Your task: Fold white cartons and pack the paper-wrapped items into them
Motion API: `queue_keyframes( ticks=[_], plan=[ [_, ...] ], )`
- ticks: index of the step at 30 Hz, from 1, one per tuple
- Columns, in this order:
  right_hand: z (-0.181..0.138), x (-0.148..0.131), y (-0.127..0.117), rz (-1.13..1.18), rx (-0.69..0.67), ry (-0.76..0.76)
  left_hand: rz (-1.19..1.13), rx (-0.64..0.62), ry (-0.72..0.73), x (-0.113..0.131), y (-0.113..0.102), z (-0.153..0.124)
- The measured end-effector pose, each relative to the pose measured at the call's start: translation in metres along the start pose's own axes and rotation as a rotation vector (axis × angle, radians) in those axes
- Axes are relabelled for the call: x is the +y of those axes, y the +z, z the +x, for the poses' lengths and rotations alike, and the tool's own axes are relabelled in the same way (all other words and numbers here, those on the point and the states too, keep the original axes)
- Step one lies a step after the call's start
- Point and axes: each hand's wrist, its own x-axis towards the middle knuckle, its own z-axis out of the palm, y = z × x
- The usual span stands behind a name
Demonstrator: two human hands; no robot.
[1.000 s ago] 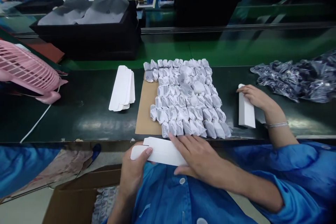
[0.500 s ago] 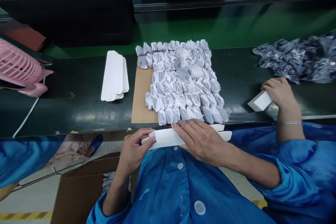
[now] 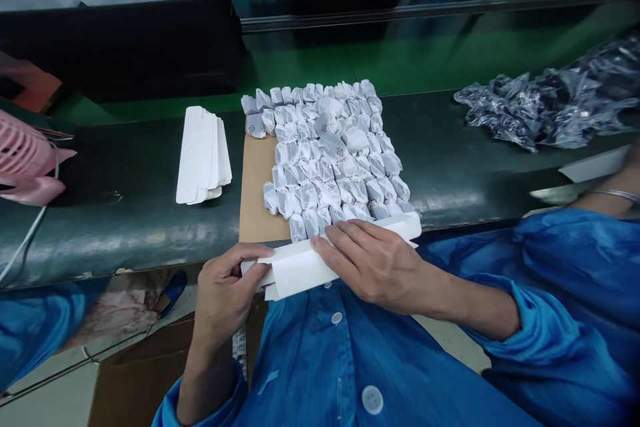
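Carton (image 3: 300,268) clasped by left hand (image 3: 226,285) and right hand (image 3: 376,265).

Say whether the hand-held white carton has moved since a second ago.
Yes. The carton has moved up; its right end now overlaps the front row of wrapped packets.

Even overhead light, soft glare on the dark bench, motion blur and bending at edges
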Motion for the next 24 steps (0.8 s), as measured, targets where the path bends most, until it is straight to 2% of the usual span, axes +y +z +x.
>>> queue_keyframes(
  ticks=[2,5,7,9,10,11,13,16,21,22,24],
  plan=[
    [0.0,0.003,0.007,0.02,0.099,0.17,-0.203,0.102,0.043,0.003,0.008,-0.003],
    [0.004,-0.008,0.026,-0.002,0.294,0.471,-0.433,0.181,0.212,0.016,0.039,-0.013],
    [0.01,-0.027,0.037,-0.034,0.355,0.471,-0.39,0.188,0.27,0.025,0.062,-0.02],
    [0.016,-0.046,0.043,0.037,0.323,0.356,-0.311,0.241,0.191,0.03,0.076,-0.022],
    [0.018,-0.052,0.042,0.144,0.252,0.298,-0.263,0.284,0.121,0.03,0.078,-0.02],
    [0.019,-0.054,0.039,0.282,0.17,0.265,-0.21,0.319,0.06,0.028,0.077,-0.018],
    [0.022,-0.047,0.031,0.548,0.088,0.312,-0.093,0.306,0.025,0.021,0.069,-0.012],
    [0.028,-0.024,0.026,0.766,0.156,0.4,0.036,0.232,0.164,0.008,0.058,-0.008],
    [0.035,-0.001,0.034,0.966,0.099,0.308,0.142,0.171,0.313,-0.008,0.054,-0.009],
    [0.035,0.003,0.034,1.063,0.118,0.352,0.153,0.145,0.325,-0.009,0.053,-0.009],
    [0.037,0.012,0.033,1.276,0.23,0.555,0.169,0.081,0.355,-0.008,0.05,-0.006]
  ],
)
